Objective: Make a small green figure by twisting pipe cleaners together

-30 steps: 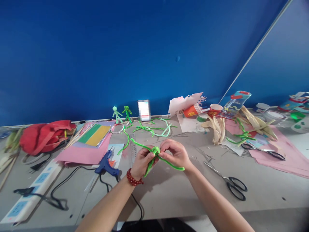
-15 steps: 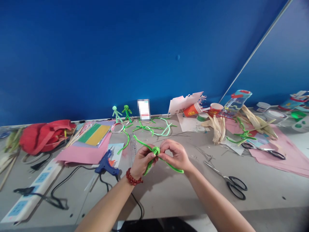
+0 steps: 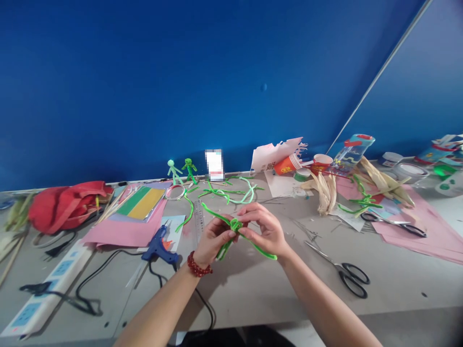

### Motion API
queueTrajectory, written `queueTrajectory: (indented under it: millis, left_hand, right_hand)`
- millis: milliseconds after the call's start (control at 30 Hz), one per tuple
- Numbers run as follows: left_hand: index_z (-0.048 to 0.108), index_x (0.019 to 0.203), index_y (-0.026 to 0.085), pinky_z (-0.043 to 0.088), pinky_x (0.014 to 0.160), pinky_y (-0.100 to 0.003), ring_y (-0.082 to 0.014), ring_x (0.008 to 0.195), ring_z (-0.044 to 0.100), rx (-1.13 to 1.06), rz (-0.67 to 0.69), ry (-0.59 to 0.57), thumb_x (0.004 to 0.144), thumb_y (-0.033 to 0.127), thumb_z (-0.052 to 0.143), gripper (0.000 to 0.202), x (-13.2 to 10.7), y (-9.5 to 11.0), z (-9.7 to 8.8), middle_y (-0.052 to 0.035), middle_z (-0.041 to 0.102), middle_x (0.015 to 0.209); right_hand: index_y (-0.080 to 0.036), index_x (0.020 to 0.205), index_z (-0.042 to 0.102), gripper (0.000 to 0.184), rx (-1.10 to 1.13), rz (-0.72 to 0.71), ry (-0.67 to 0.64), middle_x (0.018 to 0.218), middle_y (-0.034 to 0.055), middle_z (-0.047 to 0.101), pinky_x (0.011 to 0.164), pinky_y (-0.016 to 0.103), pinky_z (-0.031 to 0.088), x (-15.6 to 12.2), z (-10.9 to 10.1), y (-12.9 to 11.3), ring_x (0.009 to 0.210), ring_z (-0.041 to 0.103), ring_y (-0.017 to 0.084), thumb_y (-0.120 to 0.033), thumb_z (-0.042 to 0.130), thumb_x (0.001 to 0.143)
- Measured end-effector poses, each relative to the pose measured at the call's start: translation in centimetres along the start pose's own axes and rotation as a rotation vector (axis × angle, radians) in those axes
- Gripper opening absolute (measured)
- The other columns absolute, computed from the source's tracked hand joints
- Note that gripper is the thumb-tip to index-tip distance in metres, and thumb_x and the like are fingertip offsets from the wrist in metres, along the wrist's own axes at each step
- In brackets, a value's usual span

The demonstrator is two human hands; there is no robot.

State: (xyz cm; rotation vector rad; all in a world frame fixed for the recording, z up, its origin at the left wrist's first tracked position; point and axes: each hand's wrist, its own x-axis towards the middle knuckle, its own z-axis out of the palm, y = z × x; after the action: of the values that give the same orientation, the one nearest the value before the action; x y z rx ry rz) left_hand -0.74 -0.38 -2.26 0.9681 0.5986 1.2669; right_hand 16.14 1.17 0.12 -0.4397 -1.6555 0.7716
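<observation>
Both of my hands meet above the middle of the grey table (image 3: 253, 294) on a bright green pipe cleaner (image 3: 235, 226) twisted into a small knot. My left hand (image 3: 213, 239), with a red bead bracelet at the wrist, pinches the knot from the left. My right hand (image 3: 264, 229) pinches it from the right, fingers curled. Loose green ends stick out up-left, down and to the right under my right hand.
A blue glue gun (image 3: 158, 246) with a black cord lies left of my hands, black scissors (image 3: 343, 274) to the right. Pink paper (image 3: 125, 229), a red bag (image 3: 65, 205), a power strip (image 3: 43, 294), loose green pipe cleaners (image 3: 231, 193), two small green figures (image 3: 182, 169), cups and husks (image 3: 325, 193) crowd the back.
My right-hand fingers have lifted and shifted slightly on the knot; the pipe cleaner's ends have turned a little. Both hands stay in the same place.
</observation>
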Motion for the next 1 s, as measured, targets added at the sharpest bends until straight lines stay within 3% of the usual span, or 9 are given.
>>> queueTrajectory:
  millis: [133,633,733,900,1000]
  left_hand:
    - [0.068,0.086,0.016,0.051,0.060,-0.026,-0.0122,0.060,0.064,0.019,-0.042,0.043,0.065,0.024,0.084,0.028,0.06,-0.31,-0.03,-0.0018,0.070,0.075]
    - [0.068,0.080,0.015,0.047,0.054,-0.023,-0.0100,0.052,0.060,-0.044,-0.068,0.117,0.064,0.027,0.085,0.027,0.07,-0.10,0.24,0.0003,0.067,0.066]
    - [0.067,0.081,0.015,0.048,0.056,-0.024,-0.0098,0.053,0.059,-0.031,-0.073,0.096,0.066,0.028,0.084,0.026,0.08,-0.45,0.12,0.0003,0.067,0.067]
    - [0.068,0.082,0.018,0.051,0.062,-0.024,-0.0117,0.063,0.063,0.016,0.014,0.160,0.061,0.029,0.086,0.030,0.15,-0.63,0.34,-0.0009,0.070,0.076]
    - [0.070,0.081,0.018,0.053,0.070,-0.026,-0.0148,0.074,0.065,0.050,0.062,0.169,0.061,0.029,0.086,0.028,0.19,-0.57,0.59,-0.0024,0.070,0.081]
  right_hand:
    - [-0.023,0.095,0.069,0.015,-0.094,-0.067,0.033,0.086,0.0063,0.069,0.074,0.035,0.056,0.36,-0.08,-0.11,0.083,0.066,0.020,-0.014,0.066,0.083]
    - [-0.022,0.083,0.069,0.008,-0.158,-0.119,0.051,0.082,0.0070,0.070,0.069,0.032,0.055,0.37,0.04,0.47,0.075,0.067,0.018,-0.018,0.062,0.086]
    - [-0.022,0.092,0.068,0.007,-0.124,-0.052,0.054,0.084,0.0072,0.070,0.074,0.035,0.056,0.18,0.09,0.56,0.082,0.067,0.020,-0.023,0.064,0.087]
    - [-0.019,0.111,0.061,0.040,-0.022,0.180,0.000,0.104,0.0106,0.063,0.075,0.033,0.056,-0.30,0.28,0.67,0.084,0.064,0.019,-0.038,0.075,0.078]
    - [-0.020,0.103,0.063,0.030,-0.100,0.195,-0.019,0.098,0.0082,0.063,0.074,0.031,0.055,-0.44,0.56,0.52,0.085,0.062,0.019,-0.034,0.075,0.079]
